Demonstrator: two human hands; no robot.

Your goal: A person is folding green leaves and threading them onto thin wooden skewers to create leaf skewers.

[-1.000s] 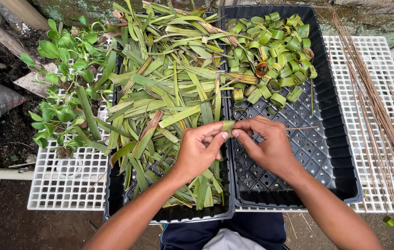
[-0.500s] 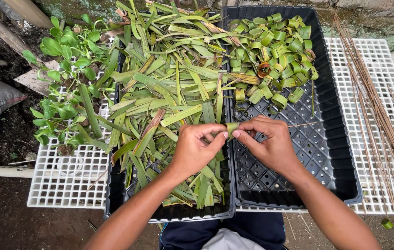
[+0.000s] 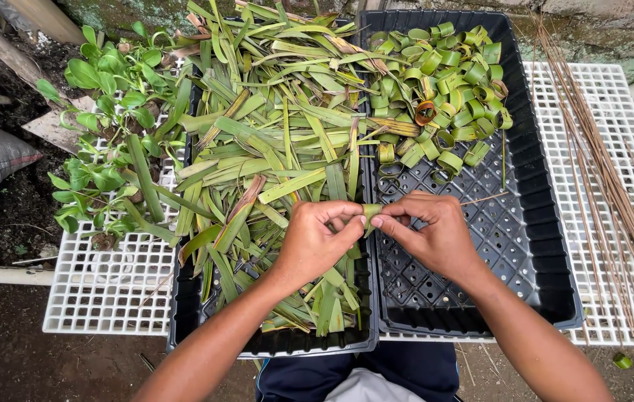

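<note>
My left hand (image 3: 320, 242) and right hand (image 3: 432, 234) meet, fingers pinching a small green leaf strip (image 3: 371, 212) between them, above the seam of two black trays (image 3: 533, 223); loose leaves (image 3: 279, 141) lie beyond my left fingers.

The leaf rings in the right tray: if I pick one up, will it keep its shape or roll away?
The leaf rings look light and thin, so one would probably squash under a firm pinch. Each is a coiled strip, so it may spring open. Set on edge it could roll, though the right tray has a holed floor that should stop it.
</note>
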